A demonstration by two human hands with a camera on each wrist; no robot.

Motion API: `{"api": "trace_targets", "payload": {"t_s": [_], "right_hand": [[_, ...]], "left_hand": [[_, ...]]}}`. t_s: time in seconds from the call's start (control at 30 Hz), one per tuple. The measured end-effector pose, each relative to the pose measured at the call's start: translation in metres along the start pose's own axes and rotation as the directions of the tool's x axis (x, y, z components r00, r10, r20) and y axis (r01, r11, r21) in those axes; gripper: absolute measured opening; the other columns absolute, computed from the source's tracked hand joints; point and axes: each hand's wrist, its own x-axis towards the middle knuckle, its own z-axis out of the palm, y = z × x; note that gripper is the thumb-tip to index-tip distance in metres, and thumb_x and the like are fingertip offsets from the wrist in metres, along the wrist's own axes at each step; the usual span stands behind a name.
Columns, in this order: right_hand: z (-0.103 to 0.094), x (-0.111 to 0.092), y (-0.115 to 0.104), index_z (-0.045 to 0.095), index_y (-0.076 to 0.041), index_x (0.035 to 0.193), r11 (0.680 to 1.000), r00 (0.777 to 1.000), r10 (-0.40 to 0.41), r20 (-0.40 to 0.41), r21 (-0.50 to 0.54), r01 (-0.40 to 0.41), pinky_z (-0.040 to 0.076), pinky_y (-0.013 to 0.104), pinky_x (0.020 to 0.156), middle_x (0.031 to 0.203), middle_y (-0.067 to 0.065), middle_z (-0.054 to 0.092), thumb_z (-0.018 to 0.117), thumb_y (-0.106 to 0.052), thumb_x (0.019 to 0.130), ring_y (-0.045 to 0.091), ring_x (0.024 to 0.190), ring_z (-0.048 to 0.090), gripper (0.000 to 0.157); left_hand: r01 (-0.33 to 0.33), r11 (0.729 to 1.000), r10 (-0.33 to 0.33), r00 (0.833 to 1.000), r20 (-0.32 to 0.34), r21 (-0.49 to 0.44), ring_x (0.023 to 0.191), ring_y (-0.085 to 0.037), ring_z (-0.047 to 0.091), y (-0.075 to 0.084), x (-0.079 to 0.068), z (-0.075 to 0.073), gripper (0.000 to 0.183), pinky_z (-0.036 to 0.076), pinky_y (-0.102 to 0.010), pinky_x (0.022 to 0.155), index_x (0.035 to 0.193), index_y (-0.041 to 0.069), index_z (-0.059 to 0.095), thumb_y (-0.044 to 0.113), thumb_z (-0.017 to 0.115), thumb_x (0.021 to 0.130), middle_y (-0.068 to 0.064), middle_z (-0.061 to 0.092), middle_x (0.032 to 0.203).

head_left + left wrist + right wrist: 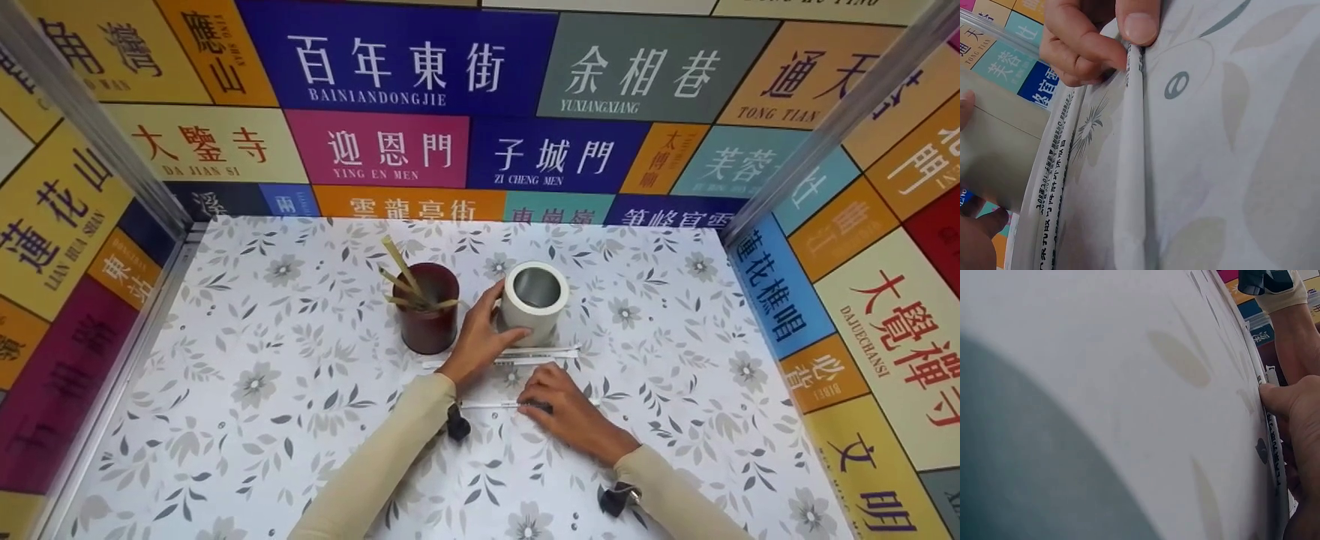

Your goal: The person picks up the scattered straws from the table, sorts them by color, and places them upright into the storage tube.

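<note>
My left hand point(484, 334) holds the side of a cream cylindrical cup point(534, 322), its thumb at the front and fingers around the left. The cup stands upright with an open, grey inside. My right hand point(566, 409) pinches a white paper-wrapped straw point(487, 405) that lies along the table nearer to me. In the left wrist view, thumb and forefinger close on the printed end of this straw point(1130, 146). More wrapped straws point(1055, 185) lie side by side at the foot of the cup. In the right wrist view, the right hand point(1303, 416) shows only partly.
A dark red-brown cup point(429, 330) with several yellowish sticks point(401, 262) leaning out stands left of my left hand. The table point(262, 450) has a leaf-and-flower cover. Colourful lettered panels point(405, 67) enclose the back and sides, with clear posts at the corners.
</note>
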Motion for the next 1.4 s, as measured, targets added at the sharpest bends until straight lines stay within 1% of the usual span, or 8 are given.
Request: {"api": "trace_targets", "payload": {"t_s": [0.23, 0.37, 0.47, 0.77, 0.93, 1.07, 1.2, 1.4], "right_hand": [[-0.017, 0.0, 0.001, 0.075, -0.016, 0.093, 0.997, 0.997, -0.07, -0.016, -0.011, 0.07, 0.04, 0.035, 0.094, 0.096, -0.005, 0.065, 0.082, -0.008, 0.084, 0.021, 0.104, 0.053, 0.014], [-0.035, 0.002, 0.002, 0.074, -0.013, 0.091, 0.992, 0.994, -0.076, -0.076, 0.097, 0.083, 0.039, 0.033, 0.09, 0.093, -0.001, 0.065, 0.082, 0.001, 0.08, 0.022, 0.097, 0.053, 0.018], [-0.052, 0.01, -0.005, 0.074, -0.008, 0.091, 0.973, 0.989, -0.027, -0.145, 0.224, 0.06, 0.041, 0.03, 0.091, 0.092, 0.006, 0.066, 0.079, 0.009, 0.08, 0.027, 0.094, 0.055, 0.021], [-0.107, 0.075, -0.024, 0.071, 0.008, 0.095, 0.868, 0.932, 0.167, -0.321, 0.496, 0.015, 0.046, 0.037, 0.104, 0.096, 0.027, 0.063, 0.068, 0.02, 0.084, 0.031, 0.106, 0.059, 0.016], [-0.126, 0.114, -0.023, 0.071, 0.01, 0.099, 0.832, 0.92, 0.181, -0.346, 0.553, 0.045, 0.047, 0.042, 0.101, 0.1, 0.03, 0.062, 0.066, 0.012, 0.09, 0.036, 0.106, 0.059, 0.01], [-0.13, 0.14, -0.021, 0.07, 0.011, 0.101, 0.819, 0.917, 0.197, -0.347, 0.573, 0.041, 0.047, 0.044, 0.1, 0.103, 0.029, 0.063, 0.066, 0.006, 0.094, 0.038, 0.105, 0.058, 0.01], [-0.122, 0.161, -0.017, 0.071, 0.01, 0.102, 0.786, 0.885, 0.271, -0.38, 0.617, 0.024, 0.048, 0.041, 0.097, 0.104, 0.024, 0.065, 0.067, 0.001, 0.095, 0.032, 0.105, 0.06, 0.012], [-0.113, 0.177, -0.012, 0.071, 0.008, 0.101, 0.75, 0.813, 0.38, -0.44, 0.661, 0.007, 0.05, 0.031, 0.082, 0.101, 0.017, 0.068, 0.068, 0.001, 0.094, 0.026, 0.098, 0.063, 0.01]], "left_hand": [[-0.009, 1.0, 0.009, 1.0, -0.008, 0.001, 0.135, -0.015, 0.049, -0.001, 0.002, -0.002, 0.09, 0.045, -0.036, 0.109, 0.154, 0.021, 0.041, 0.033, 0.088, 0.079, 0.001, 0.051, 0.149], [0.012, 1.0, -0.012, 1.0, -0.009, -0.007, 0.135, -0.012, 0.048, -0.002, 0.001, -0.005, 0.09, 0.045, -0.035, 0.109, 0.154, 0.025, 0.04, 0.036, 0.088, 0.078, 0.004, 0.052, 0.147], [0.021, 1.0, -0.021, 1.0, -0.013, -0.01, 0.135, -0.011, 0.048, -0.003, 0.0, -0.008, 0.09, 0.044, -0.035, 0.11, 0.154, 0.028, 0.041, 0.037, 0.088, 0.078, 0.004, 0.053, 0.145], [0.026, 0.999, -0.027, 0.999, -0.036, -0.032, 0.135, -0.011, 0.048, -0.008, -0.001, -0.011, 0.088, 0.044, -0.034, 0.11, 0.152, 0.028, 0.044, 0.033, 0.09, 0.077, 0.005, 0.054, 0.144], [0.033, 0.999, -0.033, 0.999, -0.033, -0.007, 0.134, -0.007, 0.048, -0.007, 0.0, -0.009, 0.088, 0.043, -0.033, 0.111, 0.152, 0.031, 0.043, 0.04, 0.088, 0.077, 0.01, 0.054, 0.144], [0.042, 0.999, -0.042, 0.999, -0.034, -0.001, 0.133, -0.005, 0.049, -0.007, 0.001, -0.008, 0.088, 0.042, -0.034, 0.111, 0.152, 0.033, 0.043, 0.041, 0.088, 0.077, 0.012, 0.054, 0.144], [0.045, 0.999, -0.045, 0.998, -0.041, 0.0, 0.133, -0.007, 0.049, -0.007, 0.0, -0.006, 0.087, 0.043, -0.037, 0.111, 0.151, 0.032, 0.045, 0.038, 0.089, 0.076, 0.011, 0.055, 0.143], [0.04, 0.999, -0.04, 0.998, -0.039, 0.007, 0.131, -0.008, 0.05, -0.005, 0.001, 0.0, 0.089, 0.045, -0.036, 0.109, 0.151, 0.027, 0.046, 0.04, 0.09, 0.075, 0.007, 0.057, 0.141]]}}
